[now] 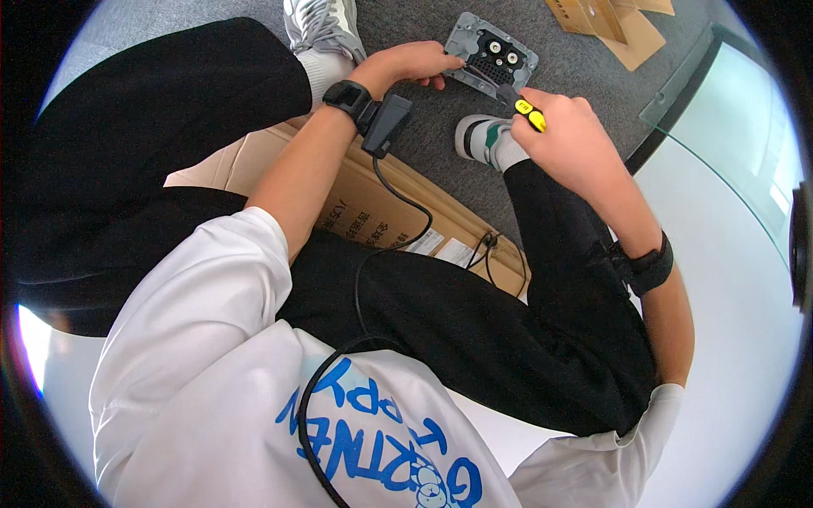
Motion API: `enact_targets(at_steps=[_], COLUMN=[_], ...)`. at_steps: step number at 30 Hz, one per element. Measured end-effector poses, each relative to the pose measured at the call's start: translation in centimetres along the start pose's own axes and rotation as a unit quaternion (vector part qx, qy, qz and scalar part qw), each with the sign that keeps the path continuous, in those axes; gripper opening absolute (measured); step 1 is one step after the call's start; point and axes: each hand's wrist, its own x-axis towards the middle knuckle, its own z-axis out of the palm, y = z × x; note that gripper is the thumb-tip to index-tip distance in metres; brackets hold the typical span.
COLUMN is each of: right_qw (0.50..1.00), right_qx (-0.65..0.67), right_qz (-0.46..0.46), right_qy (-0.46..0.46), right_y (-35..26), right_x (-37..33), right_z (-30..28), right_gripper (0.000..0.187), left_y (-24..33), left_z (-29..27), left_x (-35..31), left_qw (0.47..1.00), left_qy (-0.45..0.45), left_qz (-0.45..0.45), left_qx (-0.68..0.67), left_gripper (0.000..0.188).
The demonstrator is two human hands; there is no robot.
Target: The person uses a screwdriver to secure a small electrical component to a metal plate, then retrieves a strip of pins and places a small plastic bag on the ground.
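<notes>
A grey rectangular housing (524,63) with rounded corners lies on the carpet, its black inner part showing two round metallic pieces and a perforated patch. My left hand (406,64) reaches it from the left; its extended fingertips press on the near-left edge and the other fingers curl below. In my right hand (566,135) is a screwdriver (531,115) with a yellow and black handle, gripped in closed fingers. Its shaft slants up and left across the housing toward my left fingertips. Whether the tip sits in a screw cannot be made out.
A long cardboard box (364,199) lies under my legs. My shoes (484,140) flank the work on the grey carpet (423,127). Opened cardboard (622,30) lies at the far right, near a glass panel (728,110). A black cable (359,279) runs from my left wrist device.
</notes>
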Motion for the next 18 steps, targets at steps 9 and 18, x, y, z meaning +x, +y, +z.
enact_targets(at_steps=[9,18], right_qw=[0.996,0.989], right_qx=[-0.077,-0.135], right_qz=[-0.038,-0.059], right_qy=[-0.027,-0.019], right_y=[-1.2,-1.4], right_x=[-0.5,-0.6], right_z=[-0.4,-0.2], right_gripper=[0.028,0.03], left_y=[0.4,0.0], left_z=[-0.1,0.1], left_x=[-0.6,0.3], left_qw=[0.999,1.0], left_qy=[0.017,0.002], left_qz=[0.025,0.005], left_qx=[0.016,0.028], left_gripper=[0.056,0.061])
